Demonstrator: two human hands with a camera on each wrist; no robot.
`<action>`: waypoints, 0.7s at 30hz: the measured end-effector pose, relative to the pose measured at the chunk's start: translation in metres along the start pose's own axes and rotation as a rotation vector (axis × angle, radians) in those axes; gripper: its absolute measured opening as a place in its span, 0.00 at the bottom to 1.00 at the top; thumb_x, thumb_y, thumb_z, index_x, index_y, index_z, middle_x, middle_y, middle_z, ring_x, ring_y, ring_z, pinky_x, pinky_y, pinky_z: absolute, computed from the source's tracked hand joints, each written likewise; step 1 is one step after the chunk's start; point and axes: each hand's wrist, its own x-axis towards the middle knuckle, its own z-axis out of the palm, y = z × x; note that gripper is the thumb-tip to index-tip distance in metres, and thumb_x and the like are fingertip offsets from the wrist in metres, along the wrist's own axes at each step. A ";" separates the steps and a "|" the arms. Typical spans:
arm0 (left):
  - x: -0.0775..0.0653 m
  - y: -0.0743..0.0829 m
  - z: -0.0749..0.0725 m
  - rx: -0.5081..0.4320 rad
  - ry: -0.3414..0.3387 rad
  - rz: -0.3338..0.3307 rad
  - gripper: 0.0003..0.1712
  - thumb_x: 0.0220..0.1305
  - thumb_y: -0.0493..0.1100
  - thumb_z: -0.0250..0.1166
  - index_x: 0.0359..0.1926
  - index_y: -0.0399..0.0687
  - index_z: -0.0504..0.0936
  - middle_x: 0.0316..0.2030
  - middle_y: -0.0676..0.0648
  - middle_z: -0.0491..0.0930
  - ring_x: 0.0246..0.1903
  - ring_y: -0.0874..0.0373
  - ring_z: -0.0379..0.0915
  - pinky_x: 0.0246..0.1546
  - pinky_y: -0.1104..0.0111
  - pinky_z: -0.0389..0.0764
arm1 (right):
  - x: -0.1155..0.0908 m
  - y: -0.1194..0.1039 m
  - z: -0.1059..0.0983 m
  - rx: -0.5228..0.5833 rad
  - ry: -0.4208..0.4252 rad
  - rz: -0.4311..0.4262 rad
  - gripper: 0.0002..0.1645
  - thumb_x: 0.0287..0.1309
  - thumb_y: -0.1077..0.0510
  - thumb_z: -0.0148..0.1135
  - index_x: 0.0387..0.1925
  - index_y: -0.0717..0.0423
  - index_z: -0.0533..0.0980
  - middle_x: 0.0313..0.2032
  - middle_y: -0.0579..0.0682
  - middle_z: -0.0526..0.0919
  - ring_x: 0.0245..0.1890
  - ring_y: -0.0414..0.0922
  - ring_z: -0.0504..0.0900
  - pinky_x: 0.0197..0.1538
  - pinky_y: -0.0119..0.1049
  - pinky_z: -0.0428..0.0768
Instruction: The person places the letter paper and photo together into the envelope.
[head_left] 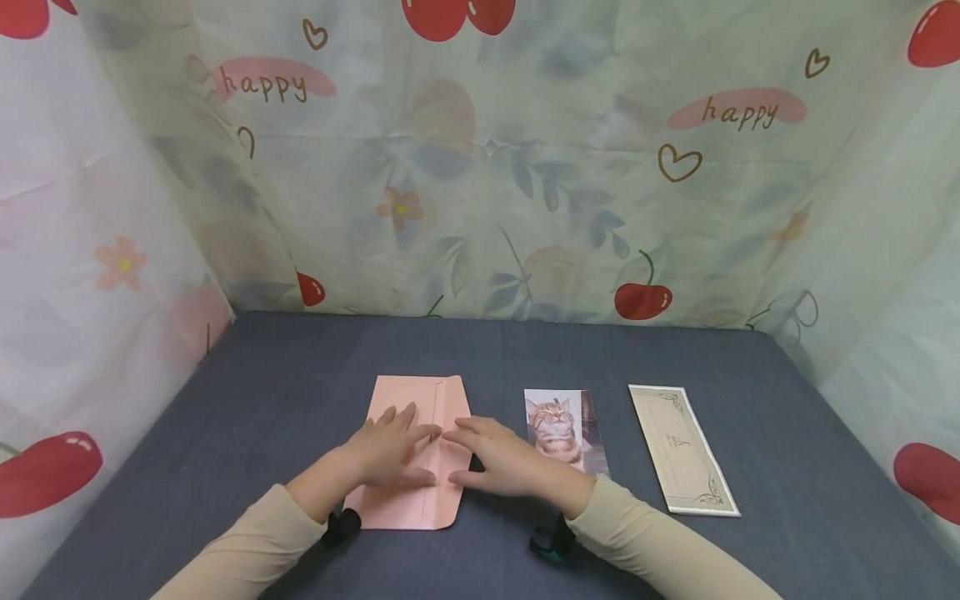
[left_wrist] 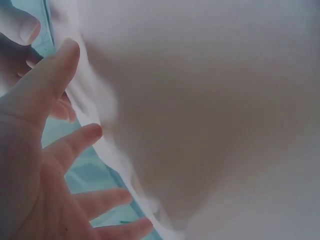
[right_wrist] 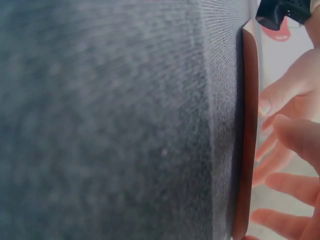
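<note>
A pink paper envelope lies flat on the dark table, its angled-corner flap extending to the right. My left hand rests on the envelope's middle with fingers spread. From the right, my right hand touches the flap, fingers extended, its fingertips close to those of the left hand. Neither hand grips anything. In the left wrist view a pale, blurred surface fills most of the picture beside the left hand. The right wrist view shows the envelope's edge nearly side-on, close to both hands.
A photo of a cat lies right of the envelope, partly covered by the right forearm. Farther right is a long beige card with ornate corners and a white border. A patterned cloth hangs behind the dark tabletop.
</note>
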 end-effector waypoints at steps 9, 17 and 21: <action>0.000 -0.001 0.003 0.005 0.007 -0.025 0.38 0.54 0.65 0.62 0.64 0.60 0.66 0.70 0.33 0.52 0.67 0.28 0.47 0.59 0.32 0.55 | 0.002 -0.002 0.002 -0.021 -0.068 0.051 0.35 0.54 0.45 0.64 0.61 0.55 0.69 0.64 0.62 0.68 0.65 0.58 0.65 0.63 0.55 0.67; -0.001 0.000 0.004 0.001 0.017 -0.031 0.41 0.53 0.67 0.62 0.65 0.59 0.65 0.70 0.32 0.50 0.66 0.27 0.48 0.54 0.29 0.57 | 0.002 -0.002 0.004 -0.054 -0.087 0.059 0.34 0.53 0.43 0.64 0.59 0.54 0.71 0.63 0.62 0.68 0.66 0.58 0.64 0.64 0.54 0.67; -0.001 0.000 0.004 0.002 0.019 -0.036 0.42 0.52 0.68 0.62 0.66 0.60 0.64 0.70 0.32 0.49 0.66 0.26 0.47 0.51 0.27 0.59 | 0.003 -0.002 0.005 -0.052 -0.098 0.062 0.33 0.53 0.44 0.64 0.58 0.54 0.71 0.63 0.62 0.68 0.65 0.58 0.65 0.63 0.54 0.67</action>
